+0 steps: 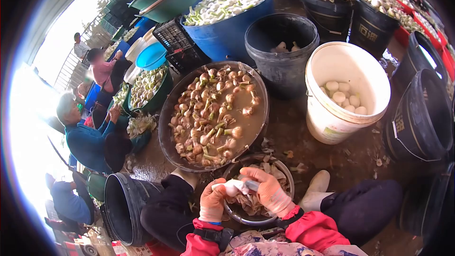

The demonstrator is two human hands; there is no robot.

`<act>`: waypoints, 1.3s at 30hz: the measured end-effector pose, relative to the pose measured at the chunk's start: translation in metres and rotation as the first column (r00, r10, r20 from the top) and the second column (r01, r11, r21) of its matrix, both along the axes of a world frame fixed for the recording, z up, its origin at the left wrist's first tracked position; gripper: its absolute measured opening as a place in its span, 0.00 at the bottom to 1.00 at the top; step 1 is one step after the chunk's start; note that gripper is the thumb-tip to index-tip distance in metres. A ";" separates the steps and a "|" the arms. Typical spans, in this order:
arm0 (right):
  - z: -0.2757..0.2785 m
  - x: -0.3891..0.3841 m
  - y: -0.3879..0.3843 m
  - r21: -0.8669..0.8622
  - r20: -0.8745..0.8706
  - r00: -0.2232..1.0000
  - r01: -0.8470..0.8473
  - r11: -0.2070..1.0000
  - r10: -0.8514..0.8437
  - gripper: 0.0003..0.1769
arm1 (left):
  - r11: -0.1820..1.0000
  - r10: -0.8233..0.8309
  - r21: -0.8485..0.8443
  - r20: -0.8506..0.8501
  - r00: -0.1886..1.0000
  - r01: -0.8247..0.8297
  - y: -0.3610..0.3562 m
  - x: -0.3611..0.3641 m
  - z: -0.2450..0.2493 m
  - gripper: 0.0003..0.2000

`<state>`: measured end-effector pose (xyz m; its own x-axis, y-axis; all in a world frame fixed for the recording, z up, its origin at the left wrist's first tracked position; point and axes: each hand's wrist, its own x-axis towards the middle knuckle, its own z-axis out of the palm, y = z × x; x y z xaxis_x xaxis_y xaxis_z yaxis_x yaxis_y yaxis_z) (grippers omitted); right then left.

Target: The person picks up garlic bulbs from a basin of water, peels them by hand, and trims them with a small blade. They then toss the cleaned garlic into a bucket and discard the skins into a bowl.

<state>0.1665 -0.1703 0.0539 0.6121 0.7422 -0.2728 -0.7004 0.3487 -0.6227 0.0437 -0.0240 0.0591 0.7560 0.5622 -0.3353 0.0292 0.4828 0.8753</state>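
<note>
Over a metal bowl (290, 180) of brownish peelings, my left hand (212, 202) is closed around a white peeled bulb (233, 187). My right hand (271, 192) is pinched on a small greyish tool (252, 186) that meets the bulb's right side. Both hands appear to wear orange-toned gloves, under red sleeves. Just beyond the bowl, a wide dark basin (166, 135) holds unpeeled bulbs with stems in muddy water. To the right, a white bucket (327, 119) contains several clean white bulbs.
A black bucket (283, 73) with a few bulbs stands behind the basin. Blue tubs (208, 33) of bulbs are farther back. Dark buckets (403, 128) line the right side. A person in teal (87, 137) sits at left, near an empty black bucket (124, 208).
</note>
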 end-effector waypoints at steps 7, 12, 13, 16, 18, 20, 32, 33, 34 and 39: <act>-0.005 0.036 -0.025 0.133 -0.338 0.911 0.295 0.946 -0.237 0.13 | 0.837 0.260 -0.523 0.127 0.957 -0.159 0.023 -0.018 -0.012 0.18; -0.059 -0.002 -0.007 -0.680 0.615 0.468 -0.092 0.727 0.635 0.25 | 0.814 0.220 -0.569 0.117 0.968 -0.116 0.014 -0.002 -0.011 0.15; -0.072 -0.011 -0.001 -0.699 0.600 0.475 -0.078 0.711 0.643 0.27 | 0.822 0.208 -0.560 0.121 0.971 -0.107 0.014 0.007 -0.012 0.13; -0.070 -0.012 0.003 -0.678 0.527 0.593 -0.136 0.722 0.608 0.25 | 0.789 0.158 -0.600 -0.003 0.987 -0.128 0.030 0.026 -0.030 0.08; -0.080 -0.009 0.004 -0.675 0.461 0.668 -0.164 0.720 0.584 0.23 | 0.847 0.092 -0.506 -0.161 0.983 -0.162 0.038 0.057 -0.038 0.08; -0.076 -0.005 0.004 -0.710 0.407 0.700 -0.162 0.685 0.587 0.22 | 1.000 0.002 0.015 -0.119 0.993 0.000 0.057 0.107 -0.068 0.10; -0.091 0.020 0.019 -0.570 0.228 0.909 -0.167 0.805 0.350 0.26 | 0.045 0.035 0.379 -0.925 0.378 0.924 0.097 0.277 -0.055 0.28; -0.095 0.017 0.019 -0.578 0.153 0.927 -0.198 0.792 0.343 0.26 | 0.035 -0.036 0.271 -0.962 0.272 0.962 0.105 0.267 -0.081 0.32; -0.099 0.015 0.021 -0.543 0.223 0.934 -0.118 0.831 0.279 0.25 | -0.005 -0.030 0.198 -0.980 0.198 0.980 0.104 0.264 -0.085 0.33; -0.086 0.018 0.019 -0.569 0.101 0.986 -0.053 0.821 0.133 0.18 | 0.369 -0.339 0.305 -0.836 0.432 0.878 0.103 0.228 -0.065 0.30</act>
